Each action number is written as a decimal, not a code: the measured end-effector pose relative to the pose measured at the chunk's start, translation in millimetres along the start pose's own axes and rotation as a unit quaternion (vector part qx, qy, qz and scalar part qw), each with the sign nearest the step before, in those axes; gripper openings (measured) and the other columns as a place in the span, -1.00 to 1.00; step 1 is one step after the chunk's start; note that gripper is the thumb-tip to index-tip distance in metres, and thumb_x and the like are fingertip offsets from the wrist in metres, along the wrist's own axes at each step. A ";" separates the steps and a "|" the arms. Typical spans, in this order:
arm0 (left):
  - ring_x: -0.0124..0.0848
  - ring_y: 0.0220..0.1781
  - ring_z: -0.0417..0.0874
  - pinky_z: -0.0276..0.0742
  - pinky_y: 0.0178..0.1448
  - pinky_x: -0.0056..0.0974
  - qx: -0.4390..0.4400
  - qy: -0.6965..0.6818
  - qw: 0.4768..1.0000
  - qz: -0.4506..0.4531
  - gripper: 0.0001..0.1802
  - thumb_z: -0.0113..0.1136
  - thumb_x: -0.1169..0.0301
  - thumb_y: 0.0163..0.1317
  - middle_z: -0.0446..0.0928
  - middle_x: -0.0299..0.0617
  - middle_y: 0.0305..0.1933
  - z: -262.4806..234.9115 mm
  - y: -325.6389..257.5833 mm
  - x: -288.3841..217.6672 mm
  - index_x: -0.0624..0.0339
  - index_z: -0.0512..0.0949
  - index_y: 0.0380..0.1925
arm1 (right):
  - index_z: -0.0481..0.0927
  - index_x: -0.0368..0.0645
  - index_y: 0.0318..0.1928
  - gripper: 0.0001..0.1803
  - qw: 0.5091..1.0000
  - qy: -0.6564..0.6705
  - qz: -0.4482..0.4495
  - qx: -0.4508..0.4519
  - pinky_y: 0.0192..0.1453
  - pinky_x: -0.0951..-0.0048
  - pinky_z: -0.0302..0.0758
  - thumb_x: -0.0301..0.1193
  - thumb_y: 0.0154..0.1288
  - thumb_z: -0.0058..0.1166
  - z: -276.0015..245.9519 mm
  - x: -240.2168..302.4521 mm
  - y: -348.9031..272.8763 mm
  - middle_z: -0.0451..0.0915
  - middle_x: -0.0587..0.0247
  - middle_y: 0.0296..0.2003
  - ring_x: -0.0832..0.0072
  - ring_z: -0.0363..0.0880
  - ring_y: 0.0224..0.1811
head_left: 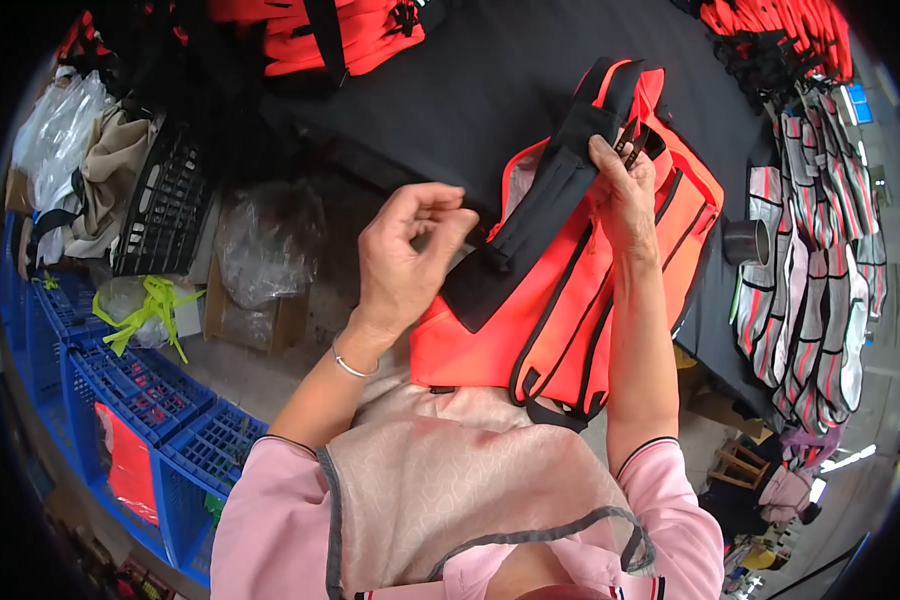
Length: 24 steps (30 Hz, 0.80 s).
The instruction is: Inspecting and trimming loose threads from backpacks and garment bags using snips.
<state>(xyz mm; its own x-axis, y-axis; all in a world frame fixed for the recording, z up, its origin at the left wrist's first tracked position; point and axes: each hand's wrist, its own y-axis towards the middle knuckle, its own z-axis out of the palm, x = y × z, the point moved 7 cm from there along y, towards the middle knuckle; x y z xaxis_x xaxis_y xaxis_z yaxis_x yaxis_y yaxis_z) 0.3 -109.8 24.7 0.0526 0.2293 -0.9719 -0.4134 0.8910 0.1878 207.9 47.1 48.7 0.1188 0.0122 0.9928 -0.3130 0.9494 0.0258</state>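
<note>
Blue crates; neon-yellow ribbon near 1 black crate.

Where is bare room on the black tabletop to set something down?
The black tabletop is bare between the upper-left red stack and the red backpack in the right hand. Its right side is crowded: grey cylinder, black-trimmed strips.

They wear a pink shirt with dark-trimmed cuffs, a grey-edged beige apron and a silvery bangle.
</note>
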 end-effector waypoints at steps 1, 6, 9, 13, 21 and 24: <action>-0.48 -0.26 0.63 0.59 -0.12 -0.40 0.019 0.005 1.000 0.018 -0.64 0.45 0.36 0.12 0.62 -0.20 -0.23 8.7 6.6 -11.3 0.32 0.58 -0.16 | 0.53 -0.04 -0.37 -0.88 1.000 0.017 -0.001 -0.002 -0.64 0.65 0.01 -0.42 0.33 0.18 1.0 -1.3 0.0 0.32 0.67 -0.61 0.83 0.09 -0.70; -0.48 -0.41 0.55 0.57 -0.23 -0.40 0.138 0.212 0.962 0.100 -0.46 0.60 0.31 -0.14 0.61 -0.17 -0.32 43.8 34.2 -51.5 0.31 0.61 -0.15 | 0.53 -0.02 -0.35 -0.90 0.999 -0.004 0.013 -0.034 -0.55 0.68 0.03 -0.40 0.32 0.17 12.1 3.8 -7.5 0.32 0.69 -0.57 0.87 0.14 -0.61; -0.46 -0.49 0.57 0.59 -0.31 -0.38 0.167 0.257 0.946 0.103 -0.57 0.51 0.36 -0.02 0.61 -0.13 -0.43 49.6 38.5 -48.2 0.35 0.63 -0.15 | 0.50 -0.02 -0.37 -0.87 0.999 -0.024 0.018 -0.041 -0.53 0.66 0.04 -0.38 0.32 0.18 13.5 7.0 -10.2 0.31 0.68 -0.57 0.85 0.13 -0.59; -0.56 -0.46 0.60 0.56 -0.30 -0.43 0.192 0.178 0.965 0.001 -0.73 0.34 0.41 0.19 0.67 -0.19 -0.42 43.9 45.2 -28.4 0.36 0.67 -0.17 | 0.44 0.00 -0.41 -0.80 0.997 -0.059 0.017 -0.047 -0.50 0.65 0.06 -0.34 0.32 0.18 10.8 9.0 -10.5 0.29 0.67 -0.56 0.83 0.14 -0.56; -0.52 -0.31 0.69 0.64 -0.15 -0.41 0.240 -0.293 0.871 -0.314 -0.78 0.20 0.40 0.33 0.69 -0.22 -0.26 53.0 31.9 32.1 0.34 0.65 -0.15 | 0.43 -0.02 -0.44 -0.77 0.998 -0.048 0.001 -0.026 -0.47 0.64 0.09 -0.34 0.33 0.17 11.5 7.5 -7.6 0.30 0.65 -0.56 0.82 0.16 -0.54; -0.50 -0.27 0.70 0.64 -0.11 -0.41 0.248 -0.337 0.847 -0.327 -0.77 0.20 0.40 0.33 0.69 -0.20 -0.23 55.7 29.2 36.8 0.36 0.62 -0.13 | 0.42 -0.03 -0.45 -0.77 0.998 -0.056 -0.010 -0.029 -0.46 0.64 0.09 -0.34 0.34 0.16 11.4 7.4 -8.9 0.30 0.64 -0.56 0.82 0.16 -0.54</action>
<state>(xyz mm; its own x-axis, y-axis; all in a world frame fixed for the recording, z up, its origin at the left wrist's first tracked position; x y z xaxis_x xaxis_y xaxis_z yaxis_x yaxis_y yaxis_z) 40.8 -53.6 2.3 0.6999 -0.3546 -0.6200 0.3285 0.9306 -0.1614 200.8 35.2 57.1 0.0181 -0.0391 0.9991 -0.2559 0.9658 0.0425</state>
